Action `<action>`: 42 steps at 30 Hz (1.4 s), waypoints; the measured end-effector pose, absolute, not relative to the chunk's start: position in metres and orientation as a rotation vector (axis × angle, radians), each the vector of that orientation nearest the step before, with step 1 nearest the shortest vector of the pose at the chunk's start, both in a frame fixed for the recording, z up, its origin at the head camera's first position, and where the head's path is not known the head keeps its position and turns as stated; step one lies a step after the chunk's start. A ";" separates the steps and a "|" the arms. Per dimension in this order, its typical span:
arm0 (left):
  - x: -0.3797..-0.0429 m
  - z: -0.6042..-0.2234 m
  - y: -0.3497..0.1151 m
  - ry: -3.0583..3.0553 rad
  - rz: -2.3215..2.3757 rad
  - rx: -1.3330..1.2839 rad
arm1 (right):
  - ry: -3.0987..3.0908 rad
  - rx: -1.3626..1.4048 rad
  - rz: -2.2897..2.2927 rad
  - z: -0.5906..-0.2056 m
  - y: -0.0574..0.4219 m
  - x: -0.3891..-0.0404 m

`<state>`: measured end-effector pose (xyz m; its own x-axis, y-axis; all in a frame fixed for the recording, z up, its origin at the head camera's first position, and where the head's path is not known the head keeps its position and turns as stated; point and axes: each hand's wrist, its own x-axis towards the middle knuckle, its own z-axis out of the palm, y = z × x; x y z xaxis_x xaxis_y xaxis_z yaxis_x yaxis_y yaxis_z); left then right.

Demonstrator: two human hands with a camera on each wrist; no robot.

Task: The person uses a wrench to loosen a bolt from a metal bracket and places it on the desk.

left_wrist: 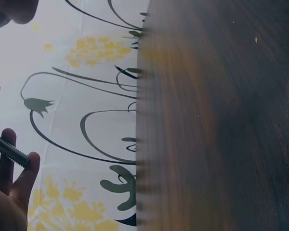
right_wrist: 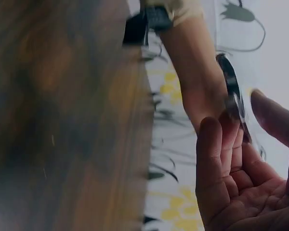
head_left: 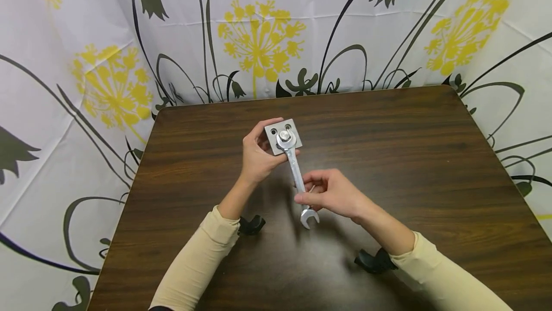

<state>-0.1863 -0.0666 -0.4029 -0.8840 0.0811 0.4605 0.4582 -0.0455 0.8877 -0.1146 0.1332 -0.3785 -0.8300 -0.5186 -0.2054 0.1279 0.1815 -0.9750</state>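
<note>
My left hand point(head_left: 256, 155) holds a square grey metal plate point(head_left: 271, 143) by its edges, thumb on the near side and fingers on the far side. The plate has holes near its corners. A bolt point(head_left: 285, 135) stands in it, head facing up, and its threaded shank point(left_wrist: 12, 151) sticks out beneath among the left fingers in the left wrist view. Around the bolt head sits one end of a silver open-end wrench point(head_left: 295, 167). With thumb and fingers, my right hand point(head_left: 338, 193) pinches the wrench's handle near its free lower end. The right wrist view shows the wrench point(right_wrist: 233, 91) edge-on.
Plate and wrench are held above a dark wood-grain table point(head_left: 194, 157). A white curtain point(head_left: 181, 38) with yellow and grey flower prints hangs behind the table and along its sides. Black wrist mounts point(head_left: 375, 260) jut from below both sleeves.
</note>
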 end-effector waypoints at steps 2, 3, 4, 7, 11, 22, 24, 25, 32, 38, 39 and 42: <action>-0.191 -0.410 -0.068 -1.960 -2.007 -0.574 | 2.093 -0.435 -1.624 -0.375 0.142 -0.120; -0.191 -0.411 -0.068 -1.959 -2.007 -0.573 | 2.164 -0.474 -1.583 -0.374 0.146 -0.122; -0.192 -0.411 -0.068 -1.958 -2.007 -0.574 | 2.237 -0.509 -1.541 -0.372 0.149 -0.125; -0.193 -0.411 -0.069 -1.957 -2.011 -0.571 | 2.441 -0.581 -1.390 -0.366 0.157 -0.133; -0.192 -0.411 -0.072 -1.953 -2.037 -0.563 | 2.683 -0.579 -1.143 -0.354 0.164 -0.144; -0.188 -0.409 -0.076 -1.933 -2.104 -0.560 | 3.090 -0.756 -0.651 -0.329 0.172 -0.189; -0.189 -0.409 -0.077 -1.948 -2.102 -0.560 | 3.136 -0.804 -0.588 -0.325 0.171 -0.195; -0.188 -0.409 -0.077 -1.954 -2.103 -0.562 | 3.153 -0.821 -0.566 -0.323 0.169 -0.198; -0.179 -0.391 -0.073 -2.025 -2.121 -0.578 | 3.214 -0.998 -0.398 -0.316 0.159 -0.224; -0.174 -0.386 -0.070 -2.055 -2.106 -0.598 | 3.236 -1.254 -0.272 -0.310 0.147 -0.247; -0.176 -0.388 -0.070 -2.060 -2.102 -0.602 | 3.235 -1.292 -0.261 -0.309 0.145 -0.250; -0.181 -0.396 -0.070 -2.058 -2.102 -0.619 | 3.222 -1.387 -0.210 -0.306 0.142 -0.255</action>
